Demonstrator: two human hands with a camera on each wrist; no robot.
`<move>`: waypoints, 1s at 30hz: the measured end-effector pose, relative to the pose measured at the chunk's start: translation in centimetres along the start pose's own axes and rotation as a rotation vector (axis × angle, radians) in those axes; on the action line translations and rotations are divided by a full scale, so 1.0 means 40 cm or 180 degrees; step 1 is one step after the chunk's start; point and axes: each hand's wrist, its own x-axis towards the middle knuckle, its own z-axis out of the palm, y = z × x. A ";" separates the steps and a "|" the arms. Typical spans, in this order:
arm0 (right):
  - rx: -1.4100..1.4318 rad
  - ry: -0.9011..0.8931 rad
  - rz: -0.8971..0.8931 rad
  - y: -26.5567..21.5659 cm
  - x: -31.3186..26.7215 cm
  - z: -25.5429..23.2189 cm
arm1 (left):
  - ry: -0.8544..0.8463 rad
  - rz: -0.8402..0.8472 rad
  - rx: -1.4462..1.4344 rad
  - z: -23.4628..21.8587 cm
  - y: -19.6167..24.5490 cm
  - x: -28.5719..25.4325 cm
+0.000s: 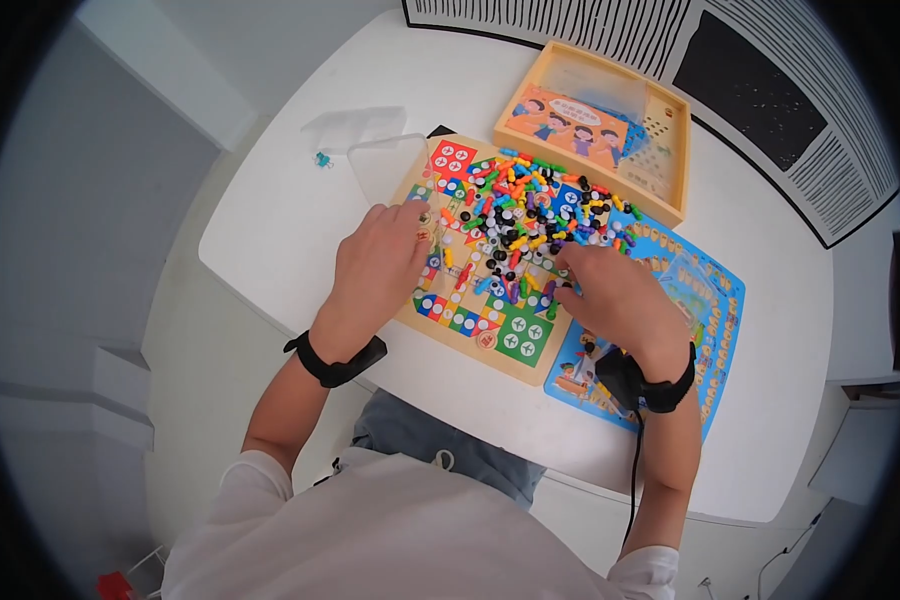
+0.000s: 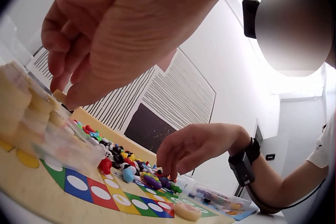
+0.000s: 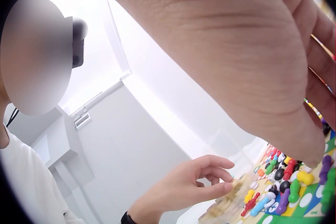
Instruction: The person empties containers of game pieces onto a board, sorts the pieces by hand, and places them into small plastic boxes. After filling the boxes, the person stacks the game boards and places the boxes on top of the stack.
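Note:
My left hand (image 1: 375, 255) is over a clear plastic box (image 1: 385, 165) at the board's left side. Its thumb and fingertips pinch a small wooden disc (image 2: 60, 96). Several wooden discs (image 2: 21, 106) are in the box. My right hand (image 1: 615, 295) hovers low over the near right edge of a heap of coloured pegs (image 1: 515, 200), fingers loosely bent and thumb apart from the forefinger. Red, yellow, green, purple, black and white pegs lie on the printed wooden game board (image 1: 440, 320). A loose disc (image 1: 486, 340) sits near the board's front edge.
A wooden tray (image 1: 685, 165) with an orange booklet (image 1: 570, 125) stands behind the heap. Under my right forearm lies a blue printed board (image 1: 725, 330) with a clear box (image 1: 688, 280) on it. A small teal piece (image 1: 322, 159) is at the table's far left.

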 end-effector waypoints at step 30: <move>0.0043 0.0092 -0.0237 0.012 -0.001 0.023 | -0.0001 0.0158 0.0388 0.030 0.008 0.018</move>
